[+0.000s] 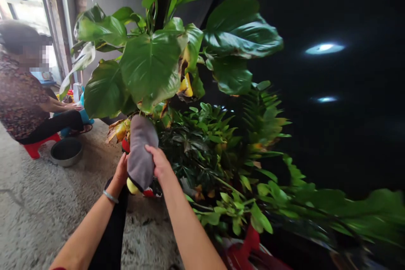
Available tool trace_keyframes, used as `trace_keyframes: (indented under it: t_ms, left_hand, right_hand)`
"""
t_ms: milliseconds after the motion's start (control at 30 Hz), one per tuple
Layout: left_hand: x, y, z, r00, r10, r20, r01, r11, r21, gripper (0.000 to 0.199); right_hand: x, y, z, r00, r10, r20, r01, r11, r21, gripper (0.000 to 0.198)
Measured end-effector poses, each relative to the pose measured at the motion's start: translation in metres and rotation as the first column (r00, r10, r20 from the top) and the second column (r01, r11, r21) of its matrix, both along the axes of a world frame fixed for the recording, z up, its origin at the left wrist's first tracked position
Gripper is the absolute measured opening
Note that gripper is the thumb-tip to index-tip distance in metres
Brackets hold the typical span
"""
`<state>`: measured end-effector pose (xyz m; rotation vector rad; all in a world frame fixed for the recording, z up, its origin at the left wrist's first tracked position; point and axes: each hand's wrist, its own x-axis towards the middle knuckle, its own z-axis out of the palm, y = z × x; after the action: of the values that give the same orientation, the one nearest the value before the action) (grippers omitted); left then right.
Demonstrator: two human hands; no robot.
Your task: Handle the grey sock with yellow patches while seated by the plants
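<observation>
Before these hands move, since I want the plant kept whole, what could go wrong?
The gray cloth in the right hand is close below a large green leaf; raising it could bend that leaf. The yellow-brown leaf beside the cloth looks withered, so a brush might tear it.

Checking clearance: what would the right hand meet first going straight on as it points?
The grey cloth, which the right hand touches; past it, probably the withered leaves up and left, though depth is unclear.
</observation>
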<state>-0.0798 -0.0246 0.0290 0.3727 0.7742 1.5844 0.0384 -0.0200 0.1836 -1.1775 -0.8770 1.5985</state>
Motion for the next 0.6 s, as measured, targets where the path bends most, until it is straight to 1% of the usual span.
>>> trace_keyframes:
  t_ms: [33,100,167,233,300,367,433,467,533,600]
  left_hand:
    - [-0.002,-0.001,0.000,0.999,-0.032,0.016,0.032,0.999,-0.009,0.057]
    - [-0.008,-0.002,0.000,0.994,-0.095,0.050,0.097,0.995,-0.034,0.059]
    - [-0.016,-0.003,-0.002,0.991,-0.108,0.075,0.112,0.992,-0.052,0.059]
    - [-0.024,-0.003,-0.007,0.990,-0.107,0.090,0.113,0.992,-0.061,0.057]
    - [-0.029,-0.004,-0.011,0.987,-0.121,0.109,0.128,0.990,-0.056,0.054]
    - [-0.029,-0.005,-0.013,0.980,-0.141,0.139,0.147,0.989,-0.030,0.052]
    - [-0.024,-0.005,-0.012,0.972,-0.162,0.168,0.164,0.986,0.001,0.050]
    - [-0.020,-0.005,-0.011,0.970,-0.167,0.174,0.169,0.986,0.003,0.050]
    - [-0.013,-0.004,-0.009,0.976,-0.146,0.160,0.152,0.988,-0.023,0.048]
    - [-0.010,-0.002,-0.009,0.988,-0.102,0.118,0.110,0.992,-0.057,0.048]
  right_hand:
    - [0.001,-0.010,-0.013,1.000,0.018,0.020,-0.018,0.999,-0.027,0.023]
    - [0.017,-0.037,-0.037,0.997,0.059,0.058,-0.054,0.996,-0.075,0.024]
    - [0.043,-0.062,-0.047,0.988,0.120,0.098,-0.108,0.986,-0.126,0.028]
    - [0.069,-0.073,-0.041,0.978,0.175,0.113,-0.158,0.977,-0.144,0.033]
    - [0.081,-0.064,-0.024,0.981,0.174,0.089,-0.166,0.982,-0.094,0.036]
    - [0.074,-0.042,-0.006,0.994,0.109,0.023,-0.109,0.994,0.005,0.039]
    - [0.051,-0.016,0.002,0.998,0.041,-0.052,-0.038,0.997,0.060,0.040]
    - [0.038,-0.006,0.000,0.997,0.023,-0.073,-0.019,0.998,0.057,0.038]
    - [0.015,0.001,-0.012,0.997,0.029,-0.067,-0.028,1.000,0.009,0.032]
    - [0.006,-0.011,-0.033,0.998,0.058,-0.031,-0.059,0.997,-0.043,0.029]
